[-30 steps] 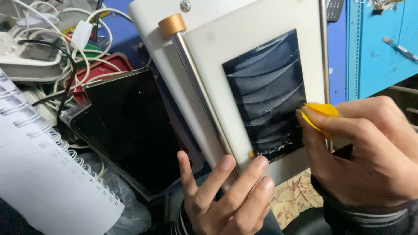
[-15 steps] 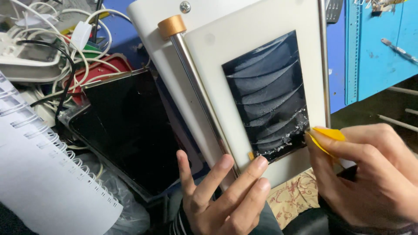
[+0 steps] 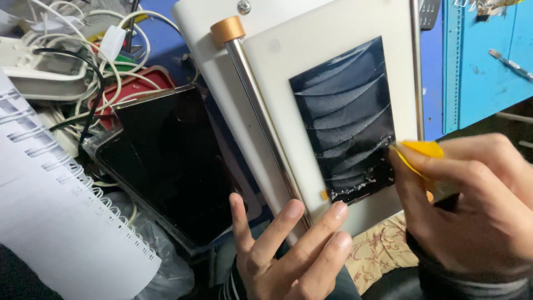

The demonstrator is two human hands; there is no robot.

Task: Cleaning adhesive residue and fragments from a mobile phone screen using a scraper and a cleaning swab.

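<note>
Two hands work: the right hand (image 3: 472,205) pinches a yellow pick (image 3: 417,153) against the dark screen (image 3: 344,116); the left hand (image 3: 288,250), fingers spread, steadies the white plate (image 3: 333,50).

Spiral notebook (image 3: 61,222) lower left, dark tablet (image 3: 166,166) beside it. White cables (image 3: 83,50) tangled behind (over a red case (image 3: 139,83)). Blue cabinet (image 3: 483,61) right.

The right hand (image 3: 472,205) covers most of the yellow pick (image 3: 419,153); the picture's bottom edge cuts off both wrists.

Bright, even overhead light, soft glare on the white plate (image 3: 333,61), dim lower corners, sharp focus throughout.
</note>
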